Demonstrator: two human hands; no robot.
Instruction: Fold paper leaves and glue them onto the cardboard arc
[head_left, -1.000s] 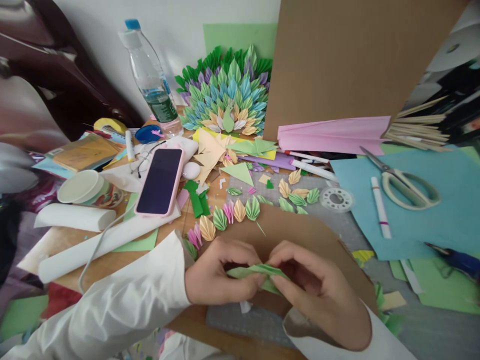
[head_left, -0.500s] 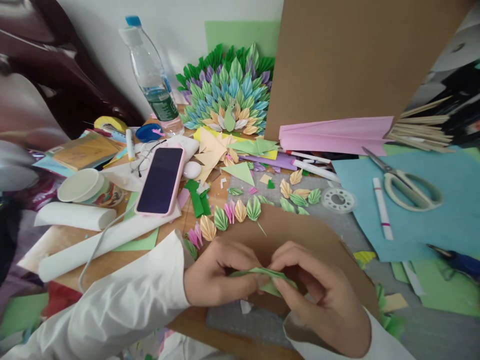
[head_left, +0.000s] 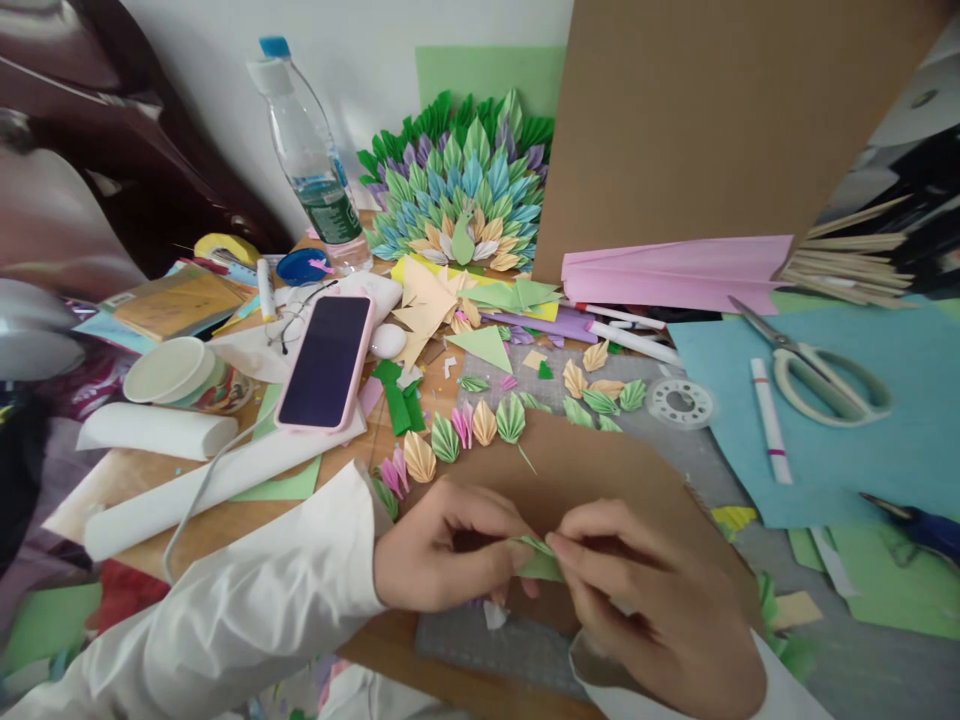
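A small folded piece of light green paper (head_left: 541,562) is pinched between my two hands, low in the middle of the view. My left hand (head_left: 454,545) grips its left end with thumb and fingers. The right hand (head_left: 652,590) pinches it at the fold, fingertips close to the left ones. Below lies a brown cardboard sheet (head_left: 600,460) with a curved top edge. Pleated paper leaves (head_left: 445,437) in green, pink and peach line its upper left rim. Much of the green paper is hidden by my fingers.
Left of my hands lie a phone (head_left: 328,360), white paper rolls (head_left: 157,430) and a paper cup (head_left: 172,372). On the right are scissors (head_left: 825,385), a marker (head_left: 771,420) and blue paper (head_left: 705,350). A paper peacock (head_left: 463,240) and bottles (head_left: 315,190) stand behind.
My right hand has shifted slightly right and its fingers have closed into a tighter pinch on the green paper. Less of the paper shows now. The left hand keeps its grip.
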